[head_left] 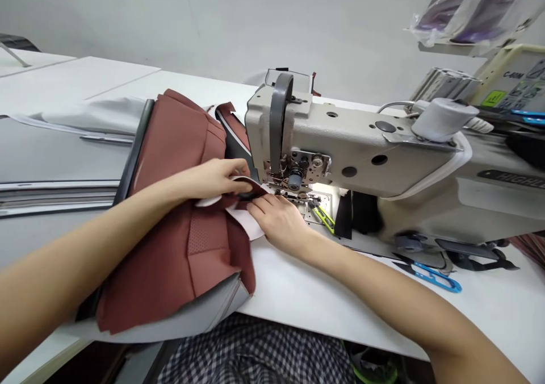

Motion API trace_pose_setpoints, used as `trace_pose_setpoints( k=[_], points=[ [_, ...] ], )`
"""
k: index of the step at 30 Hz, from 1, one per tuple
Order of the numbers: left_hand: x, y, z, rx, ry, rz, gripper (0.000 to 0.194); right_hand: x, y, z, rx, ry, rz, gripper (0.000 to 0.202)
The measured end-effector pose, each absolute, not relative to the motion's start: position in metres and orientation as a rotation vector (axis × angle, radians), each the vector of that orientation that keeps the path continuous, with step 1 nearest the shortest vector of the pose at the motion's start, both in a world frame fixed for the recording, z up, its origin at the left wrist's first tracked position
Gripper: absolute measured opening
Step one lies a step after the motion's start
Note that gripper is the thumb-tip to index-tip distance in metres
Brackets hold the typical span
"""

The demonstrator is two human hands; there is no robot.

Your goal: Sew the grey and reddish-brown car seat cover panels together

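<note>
A reddish-brown cover with grey backing [166,259] lies on the white table, left of the sewing machine [323,140]. My left hand [213,179] is closed on a folded edge of the cover, thumb and fingers pinching it. Close to its right, my right hand [279,222] has its fingers together on the same edge, by the needle area. A white flap of the cover [247,222] hangs below the two hands. The machine's lamp lights the needle plate, where yellow-green snips [324,218] lie.
Blue snips [438,277] lie on the table at the right. Black strips [357,213] rest beside the needle plate. A white thread cone [443,120] sits on top of the machine. Grey material [63,157] spreads over the table's left side.
</note>
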State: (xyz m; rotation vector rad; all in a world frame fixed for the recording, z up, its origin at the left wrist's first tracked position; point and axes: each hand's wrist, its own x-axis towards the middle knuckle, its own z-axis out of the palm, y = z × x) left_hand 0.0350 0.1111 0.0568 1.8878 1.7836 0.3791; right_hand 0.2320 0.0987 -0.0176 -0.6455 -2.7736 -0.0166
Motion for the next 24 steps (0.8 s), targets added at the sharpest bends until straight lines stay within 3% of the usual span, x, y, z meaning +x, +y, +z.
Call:
trace_pose_setpoints(
  k=[2, 4, 9, 13, 19, 24],
  points=[
    [0.034, 0.112, 0.064, 2.385, 1.962, -0.036, 0.010, 0.222, 0.107, -0.014, -0.602, -2.860, -0.080, 0.032],
    [0.036, 0.107, 0.061, 2.803, 1.977, -0.220, 0.020, 0.214, 0.109, -0.014, -0.557, -2.894, -0.093, 0.031],
    [0.040, 0.086, 0.040, 3.325, 1.235, 0.010, 0.037, 0.221, 0.088, -0.030, -0.601, -2.872, -0.017, 0.023],
    [0.036, 0.074, 0.032, 3.368, 0.810, 0.198, 0.029, 0.239, 0.068, -0.051, -0.596, -2.713, 0.030, 0.029],
    [0.042, 0.079, 0.014, 2.969, 1.478, -0.115, 0.026, 0.245, 0.063, -0.066, -0.580, -2.635, -0.112, 0.036],
    [0.063, 0.086, 0.012, 2.676, 1.614, -0.205, 0.037, 0.242, 0.062, -0.066, -0.580, -2.641, -0.213, 0.037]
  ],
)
